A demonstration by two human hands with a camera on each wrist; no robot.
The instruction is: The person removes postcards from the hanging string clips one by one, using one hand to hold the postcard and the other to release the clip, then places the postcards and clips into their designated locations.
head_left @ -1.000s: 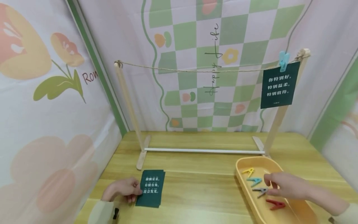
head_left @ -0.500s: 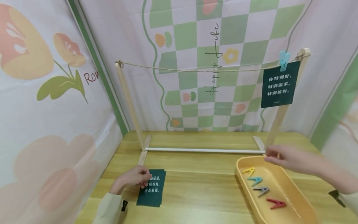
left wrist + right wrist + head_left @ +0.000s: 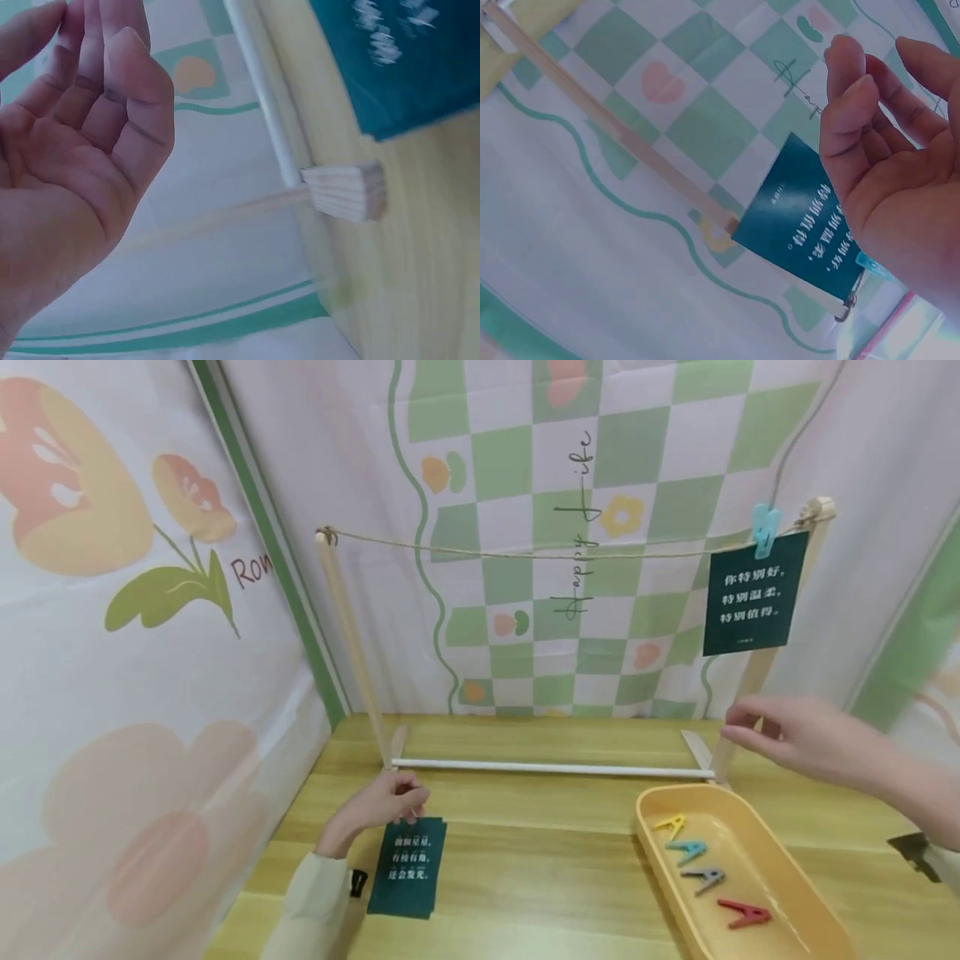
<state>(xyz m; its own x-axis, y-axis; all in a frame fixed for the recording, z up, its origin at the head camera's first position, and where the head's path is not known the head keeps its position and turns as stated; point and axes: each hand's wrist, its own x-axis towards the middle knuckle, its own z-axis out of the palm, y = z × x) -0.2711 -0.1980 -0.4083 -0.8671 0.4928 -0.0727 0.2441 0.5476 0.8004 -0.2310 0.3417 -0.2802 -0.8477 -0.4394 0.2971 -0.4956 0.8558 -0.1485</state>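
My left hand hovers over the top end of a stack of dark green cards with white writing. In the left wrist view its fingers bend loosely around nothing. My right hand is raised beside the right post, above the yellow tray, its fingers relaxed and holding nothing. One green card hangs from the twine near its right end, fastened by a light blue clothespin. In the right wrist view, the hand partly covers that card.
The yellow tray holds a yellow clothespin, a blue clothespin, a grey clothespin and a red clothespin. A wooden frame with a left post, a right post and a white crossbar stands at the back.
My right hand has risen from among the clothespins in the tray to beside the right post. My left hand has moved from the stack's left edge up to over its top end.
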